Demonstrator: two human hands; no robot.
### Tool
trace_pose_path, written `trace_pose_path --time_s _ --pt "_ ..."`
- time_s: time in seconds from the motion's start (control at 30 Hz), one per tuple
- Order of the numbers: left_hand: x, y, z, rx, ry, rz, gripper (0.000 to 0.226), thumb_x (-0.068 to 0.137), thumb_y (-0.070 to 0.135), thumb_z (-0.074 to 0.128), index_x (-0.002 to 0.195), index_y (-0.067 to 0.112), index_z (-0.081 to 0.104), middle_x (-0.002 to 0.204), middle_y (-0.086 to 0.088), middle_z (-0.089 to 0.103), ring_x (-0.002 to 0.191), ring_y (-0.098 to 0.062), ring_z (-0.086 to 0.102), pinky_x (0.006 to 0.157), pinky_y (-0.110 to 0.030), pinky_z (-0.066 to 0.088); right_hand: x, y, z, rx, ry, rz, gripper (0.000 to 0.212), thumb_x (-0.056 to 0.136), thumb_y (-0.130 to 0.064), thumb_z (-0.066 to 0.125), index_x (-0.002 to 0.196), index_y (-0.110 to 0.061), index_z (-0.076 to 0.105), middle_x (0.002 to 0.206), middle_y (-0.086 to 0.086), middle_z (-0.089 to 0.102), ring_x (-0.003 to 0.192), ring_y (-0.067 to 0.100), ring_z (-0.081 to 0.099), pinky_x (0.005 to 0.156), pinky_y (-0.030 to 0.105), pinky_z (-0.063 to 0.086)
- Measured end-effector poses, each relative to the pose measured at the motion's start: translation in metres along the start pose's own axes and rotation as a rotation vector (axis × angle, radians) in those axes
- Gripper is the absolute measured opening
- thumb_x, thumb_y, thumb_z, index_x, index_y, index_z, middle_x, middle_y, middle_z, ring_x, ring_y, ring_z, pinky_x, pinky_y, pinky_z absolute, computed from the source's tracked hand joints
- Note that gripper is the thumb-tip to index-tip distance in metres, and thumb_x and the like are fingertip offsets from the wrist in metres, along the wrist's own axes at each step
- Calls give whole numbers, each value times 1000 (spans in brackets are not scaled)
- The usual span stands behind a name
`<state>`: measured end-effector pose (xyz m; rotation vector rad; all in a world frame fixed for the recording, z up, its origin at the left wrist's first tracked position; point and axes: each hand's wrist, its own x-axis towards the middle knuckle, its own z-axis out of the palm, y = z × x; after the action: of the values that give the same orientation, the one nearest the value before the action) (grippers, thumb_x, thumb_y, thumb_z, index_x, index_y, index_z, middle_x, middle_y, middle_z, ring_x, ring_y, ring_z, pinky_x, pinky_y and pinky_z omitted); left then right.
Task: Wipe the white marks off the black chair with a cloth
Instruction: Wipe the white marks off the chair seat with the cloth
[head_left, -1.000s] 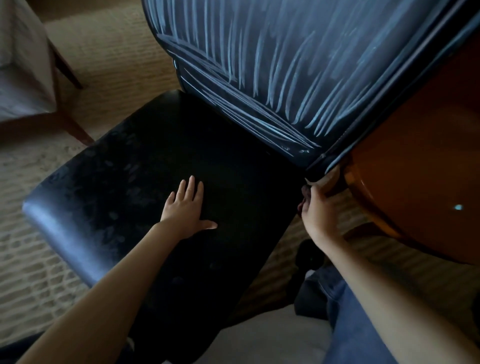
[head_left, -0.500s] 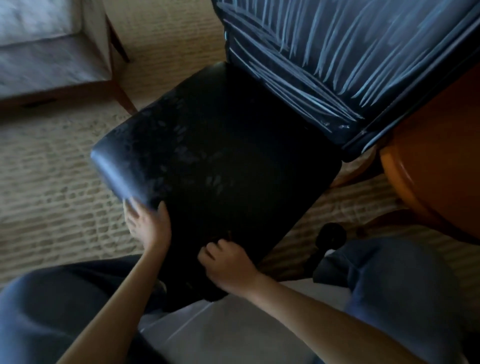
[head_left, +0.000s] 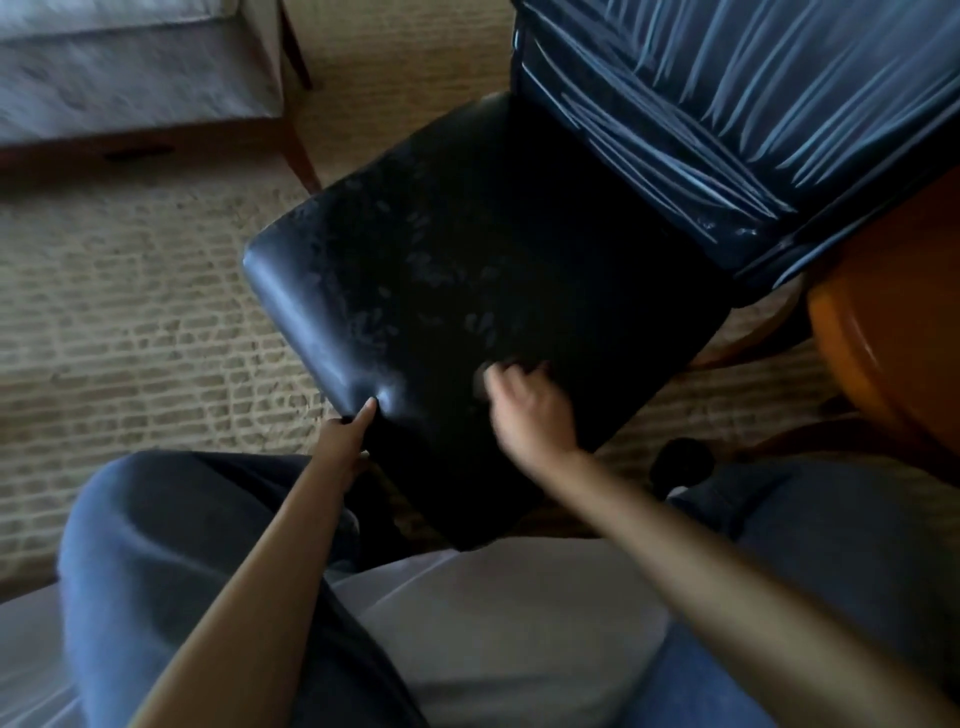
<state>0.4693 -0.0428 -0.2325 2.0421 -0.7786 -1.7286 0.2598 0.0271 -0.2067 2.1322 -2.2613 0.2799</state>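
The black chair (head_left: 493, 291) stands on the rug (head_left: 130, 312), in front of the seated person's knees, with its back to the upper right. The backrest (head_left: 753, 104) is covered with many long white marks (head_left: 691, 171), thin strokes that run side by side and lie closest together near its lower edge. The seat is dark and shiny, with only faint pale smudges (head_left: 431, 265) in the middle.

The left hand (head_left: 345, 436) grips the front edge of the seat, thumb on top and fingers hidden under it. The right hand (head_left: 530, 410) is on the seat, apart from the left, with curled fingers. It is blurred, and I cannot tell if it holds something. An orange wooden piece (head_left: 893, 332) is just beside the chair.
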Motion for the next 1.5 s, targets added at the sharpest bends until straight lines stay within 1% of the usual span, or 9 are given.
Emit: trace_pose_path --time_s 0.2,0.37,0.5,0.67,0.8,0.93,1.17,1.33,1.5 --pt "-13 -16 17 35 66 13 52 90 39 59 120 -2 55 113 -16 64 99 -31 62 86 -38 51 -7 2 4 -7 15 -716 34 85 -12 41 106 -18 67 83 3 62 71 24 57 59 30 46" --pt "-44 -39 46 -50 11 -30 52 91 28 61 131 0 43 130 -13 53 120 -31 51 103 -39 41 84 81 -19 -90 -118 27 37 87 -9 43 119 -16 60 98 13 59 82 37 61 62 40 48" --pt "-48 -40 24 -177 -52 -134 22 94 21 54 107 3 57 118 -24 61 102 -36 60 93 -44 48 111 62 -21 -39 -207 219 32 87 -14 56 118 -11 56 109 14 56 95 36 59 69 38 49" --pt "7 15 -69 -89 476 111 33 96 16 40 101 -15 51 100 -31 64 99 -48 53 86 -38 47 34 -35 16 65 -96 -588 36 75 -19 52 107 -13 68 79 4 61 67 27 64 44 25 47" --pt "18 40 -86 89 374 201 30 100 12 33 108 -8 54 110 -29 54 116 -43 47 87 -35 35 46 -55 25 40 -27 -1037 33 85 -18 42 108 -21 65 77 -3 60 61 16 54 50 24 38" --pt "22 26 -81 109 134 36 40 101 17 37 131 -7 47 108 -21 58 100 -30 55 80 -31 40 132 -54 29 28 -39 -697 38 78 -17 43 106 -18 69 78 3 60 64 24 58 47 27 48" --pt "26 5 -71 114 -116 -41 36 95 40 45 111 12 62 121 -22 59 115 -37 55 99 -39 44 253 -97 15 -119 -251 -207 30 96 -17 43 124 -14 51 122 10 48 113 32 48 79 38 43" --pt "22 0 -68 98 -227 -49 36 82 38 69 99 7 62 77 2 63 64 -3 58 48 -8 42 326 -124 17 -173 -157 -139 29 93 -9 46 121 -9 51 125 15 42 114 35 44 78 39 43" --pt "38 -9 -64 248 -272 32 40 70 38 79 98 19 58 95 5 66 88 -5 62 79 -14 48 367 -134 49 -165 -261 -128 23 93 -12 41 112 -8 52 120 15 43 114 36 45 75 35 35"
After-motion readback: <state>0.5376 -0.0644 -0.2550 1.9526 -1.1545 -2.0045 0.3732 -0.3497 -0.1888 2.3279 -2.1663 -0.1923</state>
